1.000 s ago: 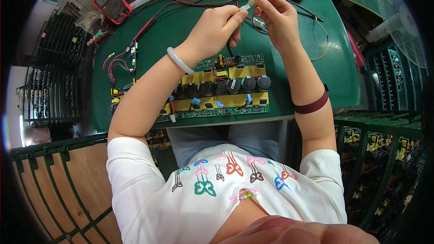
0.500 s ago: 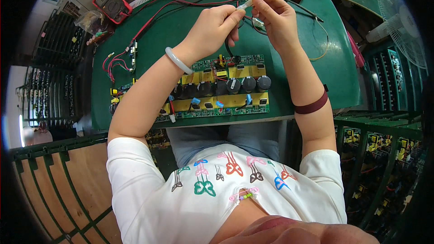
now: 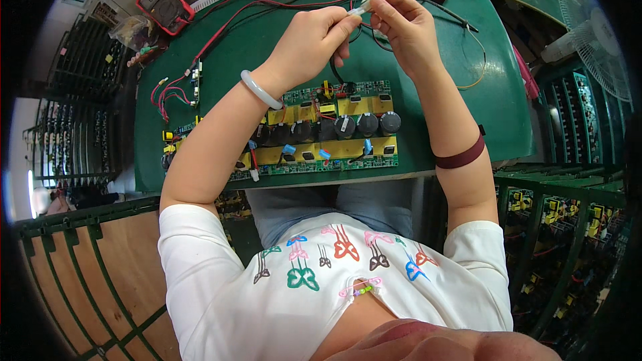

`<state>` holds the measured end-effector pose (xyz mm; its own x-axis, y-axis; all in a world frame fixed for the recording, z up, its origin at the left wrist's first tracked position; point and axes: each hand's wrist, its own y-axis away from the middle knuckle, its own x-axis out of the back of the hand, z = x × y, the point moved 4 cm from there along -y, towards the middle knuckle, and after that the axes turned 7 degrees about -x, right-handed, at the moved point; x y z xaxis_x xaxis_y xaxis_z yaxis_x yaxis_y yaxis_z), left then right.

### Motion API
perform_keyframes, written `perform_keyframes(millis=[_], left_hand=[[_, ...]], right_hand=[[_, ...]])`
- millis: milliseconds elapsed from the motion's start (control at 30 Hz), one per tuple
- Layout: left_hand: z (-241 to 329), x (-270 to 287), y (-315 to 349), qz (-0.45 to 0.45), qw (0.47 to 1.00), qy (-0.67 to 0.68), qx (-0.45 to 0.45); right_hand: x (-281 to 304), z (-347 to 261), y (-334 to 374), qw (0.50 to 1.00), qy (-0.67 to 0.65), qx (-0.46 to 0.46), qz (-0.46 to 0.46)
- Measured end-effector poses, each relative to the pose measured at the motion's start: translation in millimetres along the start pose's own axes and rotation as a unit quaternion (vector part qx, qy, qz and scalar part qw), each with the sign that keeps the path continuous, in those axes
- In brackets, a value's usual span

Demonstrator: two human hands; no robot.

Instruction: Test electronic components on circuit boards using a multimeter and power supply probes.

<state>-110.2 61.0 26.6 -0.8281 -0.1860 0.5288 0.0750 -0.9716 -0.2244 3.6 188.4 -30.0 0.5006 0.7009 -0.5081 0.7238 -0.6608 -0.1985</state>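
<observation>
Above the far edge of a long green circuit board (image 3: pixel 364 162), my two hands meet at a whitish plastic connector (image 3: pixel 358 11) on thin wires. My left hand (image 3: pixel 314 39) pinches its left part, with the fingers curled. On the other side, the thumb and forefinger of my right hand (image 3: pixel 408 23) grip its right end. Fingertips partly cover the connector, so I cannot tell whether its halves are joined. A black cable (image 3: pixel 336 70) runs from the board up toward my left hand. The board carries black round capacitors (image 3: pixel 367 124), yellow strips and small blue parts.
A red multimeter (image 3: pixel 165 5) lies at the far left. Red and black leads (image 3: pixel 267 4) cross the green table (image 3: pixel 455 113). A small board with pink wires (image 3: pixel 196 83) is at left. Board racks (image 3: pixel 568 194) and a white fan (image 3: pixel 595 33) stand at right.
Both hands have shifted very slightly left with the connector, their grip unchanged. At the far left background, a dark shape beside another person has come into view.
</observation>
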Motion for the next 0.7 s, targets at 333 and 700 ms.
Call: perform_keyframes(millis=[333, 700], left_hand=[[-1, 0, 1, 0.001, 1.0, 0.012, 0.0], [-6, 34, 4, -0.068, 0.996, -0.06, -0.004]], right_hand=[[-8, 4, 4, 0.999, -0.032, -0.025, -0.027], [6, 10, -9, 0.997, 0.072, 0.005, -0.028]])
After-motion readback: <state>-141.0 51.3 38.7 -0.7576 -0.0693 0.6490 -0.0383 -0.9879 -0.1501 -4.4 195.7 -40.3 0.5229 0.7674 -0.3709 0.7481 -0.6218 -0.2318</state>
